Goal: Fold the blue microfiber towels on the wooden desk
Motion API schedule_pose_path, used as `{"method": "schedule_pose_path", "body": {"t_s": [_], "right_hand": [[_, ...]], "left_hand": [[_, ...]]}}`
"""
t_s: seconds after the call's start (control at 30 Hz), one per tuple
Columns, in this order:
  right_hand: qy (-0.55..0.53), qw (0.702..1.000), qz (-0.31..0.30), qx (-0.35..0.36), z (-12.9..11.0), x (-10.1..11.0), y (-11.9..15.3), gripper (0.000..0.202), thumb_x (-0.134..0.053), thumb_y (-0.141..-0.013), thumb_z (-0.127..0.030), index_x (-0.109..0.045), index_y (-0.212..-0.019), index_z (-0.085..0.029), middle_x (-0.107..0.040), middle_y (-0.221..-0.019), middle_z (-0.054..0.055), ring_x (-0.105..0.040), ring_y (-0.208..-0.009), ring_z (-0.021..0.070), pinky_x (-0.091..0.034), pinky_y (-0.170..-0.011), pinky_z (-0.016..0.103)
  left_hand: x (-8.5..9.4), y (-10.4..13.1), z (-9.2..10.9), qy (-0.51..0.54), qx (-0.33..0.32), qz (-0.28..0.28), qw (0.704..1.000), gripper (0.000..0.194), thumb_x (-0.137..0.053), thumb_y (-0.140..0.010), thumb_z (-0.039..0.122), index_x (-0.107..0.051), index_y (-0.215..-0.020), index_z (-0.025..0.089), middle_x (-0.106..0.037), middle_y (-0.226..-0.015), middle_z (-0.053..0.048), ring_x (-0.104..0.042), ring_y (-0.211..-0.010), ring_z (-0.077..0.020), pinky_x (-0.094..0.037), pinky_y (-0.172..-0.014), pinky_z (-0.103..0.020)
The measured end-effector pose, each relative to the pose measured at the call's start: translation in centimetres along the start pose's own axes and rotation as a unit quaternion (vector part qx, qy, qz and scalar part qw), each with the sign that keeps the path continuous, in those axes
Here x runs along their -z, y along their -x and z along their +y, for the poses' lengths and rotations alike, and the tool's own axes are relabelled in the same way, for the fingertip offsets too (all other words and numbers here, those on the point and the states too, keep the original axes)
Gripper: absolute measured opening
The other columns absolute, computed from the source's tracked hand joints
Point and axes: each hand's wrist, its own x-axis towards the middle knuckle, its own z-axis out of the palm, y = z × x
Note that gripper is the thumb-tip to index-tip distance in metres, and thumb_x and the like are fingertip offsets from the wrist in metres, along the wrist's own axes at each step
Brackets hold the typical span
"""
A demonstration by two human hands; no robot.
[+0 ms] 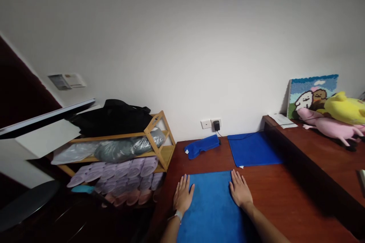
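Note:
A light blue cloth (211,205) lies spread flat on the reddish-brown table (273,186), its near end cut off by the frame. My left hand (183,194) rests flat at the cloth's left edge near its far corner, fingers spread. At the opposite edge, near the far right corner, my right hand (240,189) lies flat with its fingers apart. Neither hand grips anything. Beyond them, a darker blue cloth (253,150) lies flat toward the right, with a small white tag. A crumpled or folded dark blue cloth (202,147) sits to its left.
Left of the table stands a wooden rack (162,140) holding a black bag (114,117), plastic-wrapped bundles and slippers. A plugged-in black adapter (216,125) trails a cord behind the table. On the right, a raised ledge carries plush toys (330,126) and a picture (313,93).

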Motion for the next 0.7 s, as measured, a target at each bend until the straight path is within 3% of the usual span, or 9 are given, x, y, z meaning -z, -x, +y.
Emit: {"method": "schedule_pose_path", "body": {"t_s": [0.3, 0.5, 0.6, 0.7], "right_hand": [[0.017, 1.000, -0.011, 0.000, -0.1, 0.3, 0.2, 0.070, -0.016, -0.104, -0.043, -0.019, -0.165, -0.010, -0.018, -0.172, 0.004, -0.015, -0.160, 0.0217, -0.011, -0.131, 0.042], [0.006, 1.000, -0.011, -0.004, -0.2, 0.5, 0.1, 0.070, -0.018, -0.103, -0.043, -0.019, -0.165, -0.011, -0.018, -0.172, 0.003, -0.014, -0.161, 0.0203, -0.009, -0.131, 0.041], [0.006, 1.000, -0.014, -0.004, -0.3, 0.6, 0.2, 0.069, -0.018, -0.103, -0.042, -0.019, -0.165, -0.011, -0.017, -0.173, 0.002, -0.014, -0.161, 0.0202, -0.009, -0.131, 0.041], [0.002, 1.000, -0.016, -0.005, -0.4, 0.8, 0.2, 0.069, -0.017, -0.103, -0.042, -0.018, -0.165, -0.011, -0.017, -0.173, 0.002, -0.014, -0.161, 0.0200, -0.009, -0.131, 0.041]], "left_hand": [[-0.6, 0.2, 0.5, -0.011, -0.006, 0.020, 1.000, 0.068, -0.022, -0.106, 0.055, -0.033, -0.163, 0.019, -0.036, -0.170, -0.010, -0.029, -0.158, -0.0270, -0.029, -0.127, -0.050], [2.6, -0.7, 1.1, -0.052, -0.007, -0.042, 0.998, 0.066, -0.031, -0.104, 0.050, -0.042, -0.159, 0.016, -0.039, -0.167, -0.013, -0.036, -0.155, -0.0295, -0.028, -0.127, -0.052], [4.5, -1.5, 2.6, -0.073, -0.017, -0.041, 0.996, 0.062, -0.035, -0.102, 0.043, -0.051, -0.154, 0.014, -0.051, -0.159, -0.016, -0.043, -0.151, -0.0324, -0.025, -0.127, -0.056], [4.9, -1.6, 6.2, -0.070, -0.051, -0.019, 0.996, 0.059, -0.030, -0.104, 0.037, -0.052, -0.153, 0.014, -0.049, -0.162, -0.014, -0.039, -0.154, -0.0289, -0.022, -0.130, -0.051]]}}
